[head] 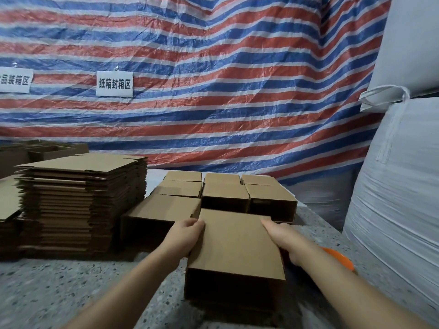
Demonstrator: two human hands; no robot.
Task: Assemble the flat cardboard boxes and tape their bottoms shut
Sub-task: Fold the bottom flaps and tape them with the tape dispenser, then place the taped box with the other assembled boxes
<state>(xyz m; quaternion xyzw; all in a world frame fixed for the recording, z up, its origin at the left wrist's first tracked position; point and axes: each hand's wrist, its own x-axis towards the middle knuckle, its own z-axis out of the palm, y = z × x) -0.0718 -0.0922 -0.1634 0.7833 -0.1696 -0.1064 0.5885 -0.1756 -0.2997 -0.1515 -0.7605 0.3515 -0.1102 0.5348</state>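
Box (235, 243) sits lower centre on the table (71, 293), gripped at both sides: left hand (184, 236) on its left edge, right hand (282, 241) on its right. Best to square it before taping. Finished boxes (225, 193) just behind; flat stack (80, 200) at left.

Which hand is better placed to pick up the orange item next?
Right. The right hand grips the box on the side nearest the orange item; the left hand holds the far side, across the box.
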